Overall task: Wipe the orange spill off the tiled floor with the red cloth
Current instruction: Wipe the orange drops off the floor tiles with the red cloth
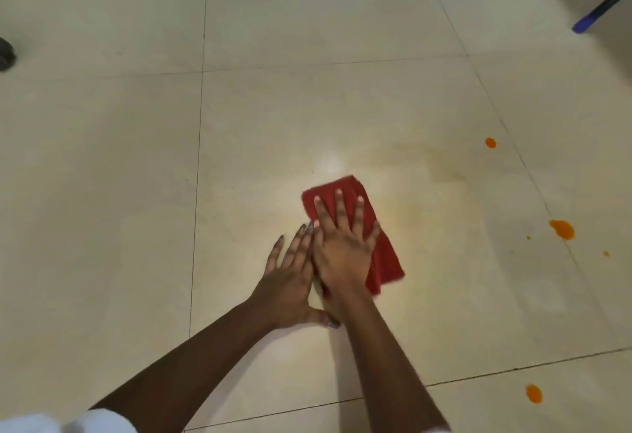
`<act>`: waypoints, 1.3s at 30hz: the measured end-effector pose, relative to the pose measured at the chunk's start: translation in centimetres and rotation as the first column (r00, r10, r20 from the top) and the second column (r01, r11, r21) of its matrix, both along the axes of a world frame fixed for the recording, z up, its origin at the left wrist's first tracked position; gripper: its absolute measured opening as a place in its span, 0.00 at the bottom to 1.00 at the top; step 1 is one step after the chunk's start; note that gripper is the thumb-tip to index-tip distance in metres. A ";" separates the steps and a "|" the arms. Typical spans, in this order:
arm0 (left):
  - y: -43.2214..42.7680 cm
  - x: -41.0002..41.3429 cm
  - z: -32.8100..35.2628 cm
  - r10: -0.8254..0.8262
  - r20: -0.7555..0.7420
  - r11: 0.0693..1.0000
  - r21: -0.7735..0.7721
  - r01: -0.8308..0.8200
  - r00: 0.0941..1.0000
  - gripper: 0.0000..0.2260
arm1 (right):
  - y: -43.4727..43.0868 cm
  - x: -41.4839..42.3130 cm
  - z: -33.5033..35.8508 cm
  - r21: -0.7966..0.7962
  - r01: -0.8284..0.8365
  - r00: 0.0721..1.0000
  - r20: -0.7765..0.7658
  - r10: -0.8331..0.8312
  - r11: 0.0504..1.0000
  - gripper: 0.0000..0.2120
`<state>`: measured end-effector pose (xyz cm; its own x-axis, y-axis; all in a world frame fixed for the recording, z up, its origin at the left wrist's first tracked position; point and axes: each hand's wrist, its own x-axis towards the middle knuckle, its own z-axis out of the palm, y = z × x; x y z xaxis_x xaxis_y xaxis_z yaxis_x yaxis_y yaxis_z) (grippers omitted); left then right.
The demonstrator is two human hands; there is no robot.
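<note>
- The red cloth, folded into a long pad, is pressed flat onto the tiled floor beneath the right hand.
- The right grip is spread wide, palm down, with the fingers splayed over the far half of the cloth; nothing is pinched, the cloth is only held down.
- The near right corner of the cloth is left uncovered and sticks out past the right wrist.
- The left hand is laid flat on the bare tile just beside the right one, touching it along its inner edge; its grip is likewise wide and empty, and its thumb is tucked under the right wrist.
- A faint orange smear is seen on the tile just right of the right grip and beyond it.
- Unwiped orange drops lie well apart from the cloth on the right: a small drop further off, a larger blot near a grout line with two specks by it, and another drop nearer the person.
- A blue-tipped pole is seen far beyond and right of the hands.
- A dark object is cut off at the left edge; what it is cannot be told.
- White fabric is seen at the bottom left.
</note>
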<state>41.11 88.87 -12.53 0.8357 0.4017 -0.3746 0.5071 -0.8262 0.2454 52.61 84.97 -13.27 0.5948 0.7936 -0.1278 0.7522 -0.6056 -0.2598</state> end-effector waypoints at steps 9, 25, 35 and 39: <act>3.1 -5.1 0.8 0.146 -0.087 0.987 0.072 -0.140 0.985 0.60 | -1.3 -1.5 0.3 -0.029 0.123 0.992 -0.033 -0.124 0.992 0.23; 3.6 -5.6 -0.5 0.190 -0.070 0.982 0.010 -0.190 0.979 0.60 | 2.8 -2.6 -0.4 -0.013 -0.033 0.999 0.024 0.034 0.999 0.23; 3.6 -5.7 0.2 0.193 -0.075 0.981 -0.004 -0.194 0.978 0.60 | -3.6 -0.8 -0.1 -0.062 0.305 0.952 -0.002 -0.305 0.950 0.24; 2.3 -6.0 0.7 0.114 -0.003 0.993 -0.018 -0.114 0.993 0.56 | -7.8 -5.9 0.2 -0.062 -0.016 1.000 0.019 0.018 0.998 0.24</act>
